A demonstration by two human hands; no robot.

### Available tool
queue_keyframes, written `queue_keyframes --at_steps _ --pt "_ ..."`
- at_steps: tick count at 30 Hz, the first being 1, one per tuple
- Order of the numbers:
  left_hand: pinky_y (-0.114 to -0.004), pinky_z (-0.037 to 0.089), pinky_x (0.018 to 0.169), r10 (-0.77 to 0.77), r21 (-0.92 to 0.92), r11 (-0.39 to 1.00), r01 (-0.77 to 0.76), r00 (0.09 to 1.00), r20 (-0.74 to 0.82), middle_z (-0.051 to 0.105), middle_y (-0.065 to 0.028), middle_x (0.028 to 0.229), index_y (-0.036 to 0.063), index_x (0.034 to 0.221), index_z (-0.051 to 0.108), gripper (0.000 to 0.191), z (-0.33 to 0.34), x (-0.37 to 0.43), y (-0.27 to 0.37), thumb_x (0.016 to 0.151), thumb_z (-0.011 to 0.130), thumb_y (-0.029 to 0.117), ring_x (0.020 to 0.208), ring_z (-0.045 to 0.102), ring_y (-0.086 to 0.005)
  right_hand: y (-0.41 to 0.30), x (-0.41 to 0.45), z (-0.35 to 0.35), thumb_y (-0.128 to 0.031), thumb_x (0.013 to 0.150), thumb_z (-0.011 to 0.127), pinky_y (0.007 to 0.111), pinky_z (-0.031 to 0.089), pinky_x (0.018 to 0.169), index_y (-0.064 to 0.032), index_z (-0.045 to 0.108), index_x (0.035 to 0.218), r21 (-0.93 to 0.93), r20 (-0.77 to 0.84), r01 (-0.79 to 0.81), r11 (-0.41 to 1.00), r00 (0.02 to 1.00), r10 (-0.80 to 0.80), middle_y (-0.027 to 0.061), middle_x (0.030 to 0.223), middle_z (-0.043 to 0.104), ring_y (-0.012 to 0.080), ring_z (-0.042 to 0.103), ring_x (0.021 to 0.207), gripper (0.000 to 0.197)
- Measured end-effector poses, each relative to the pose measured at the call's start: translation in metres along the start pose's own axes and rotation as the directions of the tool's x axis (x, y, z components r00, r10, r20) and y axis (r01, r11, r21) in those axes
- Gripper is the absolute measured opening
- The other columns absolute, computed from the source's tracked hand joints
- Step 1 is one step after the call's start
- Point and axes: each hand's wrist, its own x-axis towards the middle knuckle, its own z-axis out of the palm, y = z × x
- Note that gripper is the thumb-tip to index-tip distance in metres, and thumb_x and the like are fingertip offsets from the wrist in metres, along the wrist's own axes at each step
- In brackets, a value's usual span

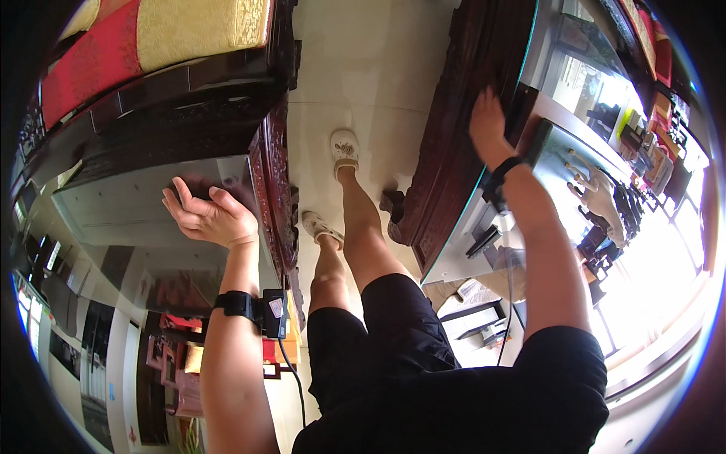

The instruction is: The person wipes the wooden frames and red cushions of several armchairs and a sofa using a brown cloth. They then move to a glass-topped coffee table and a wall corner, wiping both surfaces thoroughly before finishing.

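My left hand (211, 217) is raised over a glossy side table top (153, 204) with a carved dark wood edge (276, 187). Its palm faces up, the fingers are apart, and it holds nothing. Slightly blurred, my right hand (490, 122) hovers over or touches the dark carved wood rim (448, 119) of a glass-topped table; contact is unclear. Nothing shows in its grasp. A black strap with a small device (275, 313) and cable circles my left wrist. Another black strap (499, 179) is on my right wrist, also with a cable.
Beneath the right forearm, a black remote control (484, 242) lies by the glass top. Horse figures (601, 196) show farther right, perhaps as a reflection. Red and gold cushions (193, 34) rest on a dark wooden seat. My feet in clogs (344, 146) stand on the tiled floor (368, 68) between the furniture.
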Motion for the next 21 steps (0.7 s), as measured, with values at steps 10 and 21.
queue_keyframes --at_steps 10,21 --pt "-0.047 0.017 0.112 0.026 0.007 1.000 -0.026 1.000 -0.011 0.025 -0.0144 0.152 0.0100 0.146 0.034 0.058 -0.005 0.003 0.001 0.094 0.041 0.034 0.143 0.022 -0.0287 -0.220 -0.242 0.116 -0.020 0.088 0.054 0.043 0.041 0.101 -0.0132 0.068 0.122 0.404 0.355 0.640 0.653 0.548 -0.757 0.0069 0.133 0.060 0.0270 0.052 0.123 0.037" --pt "-0.047 0.015 0.113 0.024 0.011 1.000 -0.023 0.999 -0.022 0.024 -0.0103 0.154 0.0108 0.147 0.033 0.058 -0.003 0.001 -0.005 0.096 0.036 0.039 0.144 0.019 -0.0255 -0.013 0.015 0.026 -0.015 0.094 0.044 0.036 0.030 0.112 0.0023 0.050 0.136 0.040 -0.403 -0.026 0.999 0.915 0.040 0.0166 0.145 0.045 0.0278 0.039 0.136 0.046"
